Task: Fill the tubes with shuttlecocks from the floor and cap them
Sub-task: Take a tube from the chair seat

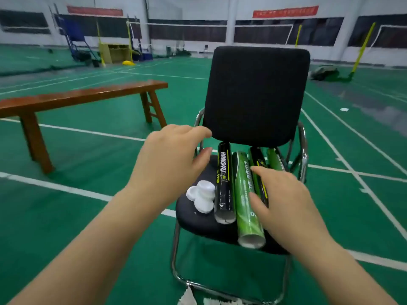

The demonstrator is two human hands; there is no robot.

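Several shuttlecock tubes lie side by side on the seat of a black chair (pixel 255 93): a black tube (pixel 224 183), a green tube (pixel 246 199), another black tube (pixel 257 164) and a green one (pixel 276 160) at the back right. The near ends of the two front tubes are uncapped. White caps (pixel 202 195) sit in a small pile on the seat's left. My left hand (pixel 169 159) hovers over the seat's left side with relaxed fingers, holding nothing. My right hand (pixel 284 201) lies on the second black tube, fingers spread. White shuttlecocks (pixel 189 297) show on the floor under the chair.
A brown wooden bench (pixel 83 96) stands to the left on the green court floor. Chrome chair legs (pixel 176 256) curve below the seat. Badminton nets and yellow posts (pixel 363 45) stand far behind.
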